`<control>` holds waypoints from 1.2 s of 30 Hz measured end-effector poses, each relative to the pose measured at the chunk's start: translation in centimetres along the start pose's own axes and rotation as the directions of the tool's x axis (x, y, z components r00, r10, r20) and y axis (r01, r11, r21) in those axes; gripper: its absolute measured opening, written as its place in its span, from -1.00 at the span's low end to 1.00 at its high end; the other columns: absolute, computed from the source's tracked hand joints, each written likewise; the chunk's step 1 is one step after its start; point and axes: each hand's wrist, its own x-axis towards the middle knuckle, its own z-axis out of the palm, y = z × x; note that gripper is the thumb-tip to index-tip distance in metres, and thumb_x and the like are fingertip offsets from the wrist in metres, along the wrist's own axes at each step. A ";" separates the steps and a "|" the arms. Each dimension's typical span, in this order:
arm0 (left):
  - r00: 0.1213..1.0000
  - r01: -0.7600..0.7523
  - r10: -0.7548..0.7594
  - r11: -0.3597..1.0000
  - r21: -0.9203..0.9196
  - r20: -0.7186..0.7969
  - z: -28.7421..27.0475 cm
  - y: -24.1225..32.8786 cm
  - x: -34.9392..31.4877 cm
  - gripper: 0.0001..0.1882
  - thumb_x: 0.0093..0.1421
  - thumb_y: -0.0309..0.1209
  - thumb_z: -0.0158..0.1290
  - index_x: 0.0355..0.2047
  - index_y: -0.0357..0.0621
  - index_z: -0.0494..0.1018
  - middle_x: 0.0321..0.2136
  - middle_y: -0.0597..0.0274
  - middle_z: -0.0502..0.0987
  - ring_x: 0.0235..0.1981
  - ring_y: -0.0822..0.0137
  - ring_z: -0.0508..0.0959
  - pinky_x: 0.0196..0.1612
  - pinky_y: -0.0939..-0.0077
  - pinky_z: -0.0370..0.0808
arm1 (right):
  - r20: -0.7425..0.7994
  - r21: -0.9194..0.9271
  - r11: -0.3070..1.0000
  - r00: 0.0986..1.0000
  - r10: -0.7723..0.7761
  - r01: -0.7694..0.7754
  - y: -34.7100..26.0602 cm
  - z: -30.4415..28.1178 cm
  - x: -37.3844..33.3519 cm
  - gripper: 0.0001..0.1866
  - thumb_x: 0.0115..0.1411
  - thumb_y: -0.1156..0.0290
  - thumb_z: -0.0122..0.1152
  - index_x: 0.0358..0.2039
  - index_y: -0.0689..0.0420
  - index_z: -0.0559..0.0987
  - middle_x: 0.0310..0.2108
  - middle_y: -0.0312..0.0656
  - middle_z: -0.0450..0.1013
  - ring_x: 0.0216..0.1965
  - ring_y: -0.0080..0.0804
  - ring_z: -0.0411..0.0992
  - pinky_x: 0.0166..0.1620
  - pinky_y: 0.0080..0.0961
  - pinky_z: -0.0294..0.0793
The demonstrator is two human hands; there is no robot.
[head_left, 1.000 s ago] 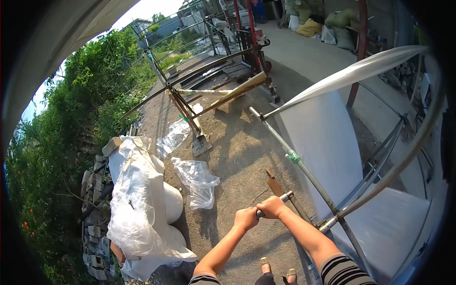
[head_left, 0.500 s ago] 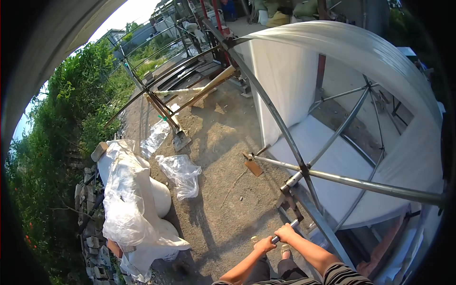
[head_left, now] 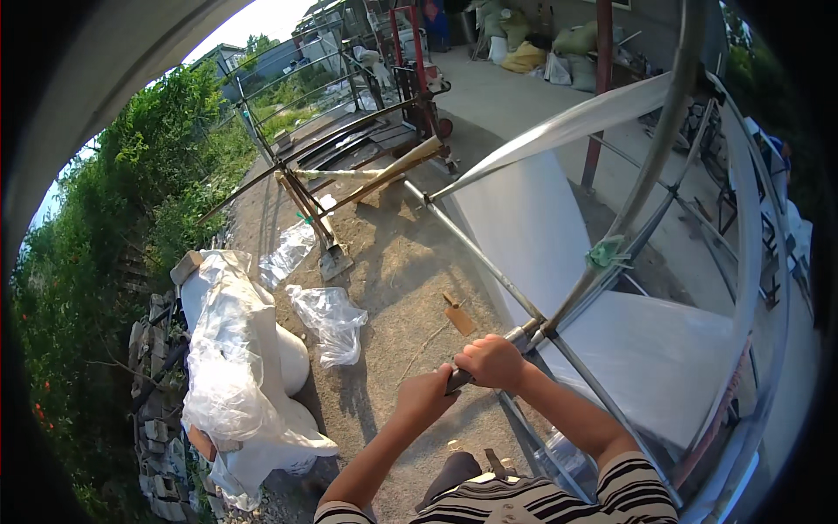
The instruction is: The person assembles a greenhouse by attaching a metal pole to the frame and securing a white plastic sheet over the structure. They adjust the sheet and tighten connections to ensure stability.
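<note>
My left hand (head_left: 425, 390) and my right hand (head_left: 493, 361) are both wrapped round a crank handle (head_left: 459, 379), close together, the right one nearer the frame. This handle runs to the hub (head_left: 543, 329) of a large reel made of metal pipes (head_left: 489, 266). Broad white plastic film (head_left: 524, 214) lies around the reel's outer pipes. A green cord (head_left: 608, 254) is tied where pipes meet right of the hub. My fingers hide most of the handle.
To the left, clear plastic sheeting (head_left: 229, 367) covers white rolls (head_left: 291, 358). A loose plastic bag (head_left: 330, 319) and a brown flat piece (head_left: 460, 320) lie on the ground. Farther off are a metal rack (head_left: 310, 162), a red hand truck (head_left: 417, 48) and several sacks (head_left: 524, 58).
Both hands have risen with the crank handle, away from my body. The reel has turned: its pipes and film stand at different angles, and the green cord now shows.
</note>
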 end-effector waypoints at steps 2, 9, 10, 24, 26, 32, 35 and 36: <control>0.992 0.070 -0.063 0.996 0.056 -0.112 -1.1 -2.6 3.9 -0.75 -0.04 -0.28 0.10 -0.31 0.00 0.41 -0.51 0.11 0.55 -0.43 0.07 0.56 -0.39 0.17 0.46 | -0.003 0.012 1.000 1.000 -0.018 0.018 2.5 2.5 4.4 -0.86 -0.13 0.29 0.20 -0.57 -0.02 0.43 -0.66 -0.33 0.41 -0.56 -0.39 0.47 -0.49 -0.45 0.39; 0.950 0.046 0.002 0.988 0.147 -0.312 6.6 -16.2 15.3 -0.83 -0.04 -0.30 0.08 -0.41 -0.03 0.47 -0.55 0.13 0.56 -0.54 0.10 0.57 -0.46 0.23 0.50 | 0.275 0.088 0.993 0.960 0.055 -0.082 9.5 18.3 10.0 -0.87 -0.12 0.28 0.18 -0.52 -0.02 0.48 -0.59 -0.19 0.51 -0.50 -0.20 0.52 -0.42 -0.30 0.48; 0.963 0.051 -0.014 0.990 0.132 -0.270 8.8 -17.9 16.1 -0.85 -0.03 -0.29 0.06 -0.43 -0.01 0.49 -0.54 0.14 0.56 -0.52 0.10 0.58 -0.45 0.22 0.50 | 0.368 0.085 0.988 0.926 0.088 -0.128 9.6 21.1 9.6 -0.88 -0.11 0.27 0.17 -0.52 -0.03 0.49 -0.57 -0.20 0.51 -0.47 -0.19 0.52 -0.40 -0.29 0.48; 0.862 0.263 -0.165 0.954 -0.146 0.480 39.4 -10.7 3.1 -0.62 -0.12 -0.16 0.13 -0.31 -0.07 0.39 -0.38 0.05 0.57 -0.28 0.07 0.58 -0.24 0.18 0.48 | 0.828 -0.175 0.910 0.444 0.342 -0.376 -4.5 28.9 -20.1 -0.82 -0.03 0.28 0.20 -0.35 -0.12 0.60 -0.34 -0.30 0.53 -0.18 -0.32 0.47 -0.13 -0.27 0.31; 0.849 0.233 -0.108 0.955 -0.183 0.518 39.5 -7.4 -0.3 -0.59 -0.13 -0.13 0.15 -0.31 -0.07 0.39 -0.40 0.07 0.57 -0.30 0.08 0.58 -0.26 0.20 0.48 | 0.814 -0.124 0.917 0.489 0.312 -0.379 -6.5 24.1 -23.0 -0.82 -0.03 0.28 0.20 -0.34 -0.12 0.59 -0.36 -0.30 0.53 -0.19 -0.31 0.47 -0.16 -0.27 0.31; 0.801 0.188 0.152 0.855 -0.484 0.580 25.2 1.5 -6.5 -0.45 -0.08 -0.05 0.20 -0.19 -0.15 0.35 -0.56 0.09 0.54 -0.55 0.26 0.57 -0.46 0.35 0.47 | 0.502 0.136 0.937 0.838 0.215 -0.322 -9.0 6.5 -22.5 -0.86 -0.10 0.31 0.22 -0.46 -0.04 0.50 -0.51 -0.32 0.49 -0.38 -0.31 0.50 -0.31 -0.34 0.35; 0.760 0.189 0.184 0.856 -0.482 0.623 11.3 4.5 -5.9 -0.47 0.02 -0.14 0.18 -0.11 -0.17 0.29 -0.60 0.14 0.51 -0.64 0.36 0.52 -0.62 0.48 0.40 | 0.365 0.176 0.959 0.919 0.146 -0.222 -7.8 -0.2 -15.6 -0.88 -0.07 0.28 0.20 -0.51 -0.04 0.46 -0.59 -0.36 0.40 -0.46 -0.40 0.47 -0.38 -0.41 0.33; 0.742 0.208 0.140 0.881 -0.424 0.656 6.7 5.0 -5.3 -0.48 0.01 -0.14 0.17 -0.12 -0.18 0.29 -0.58 0.06 0.52 -0.62 0.30 0.56 -0.65 0.46 0.42 | 0.338 0.151 0.974 0.934 0.112 -0.172 -7.3 -1.1 -13.0 -0.89 -0.06 0.28 0.18 -0.53 -0.04 0.45 -0.62 -0.37 0.37 -0.48 -0.42 0.45 -0.40 -0.43 0.33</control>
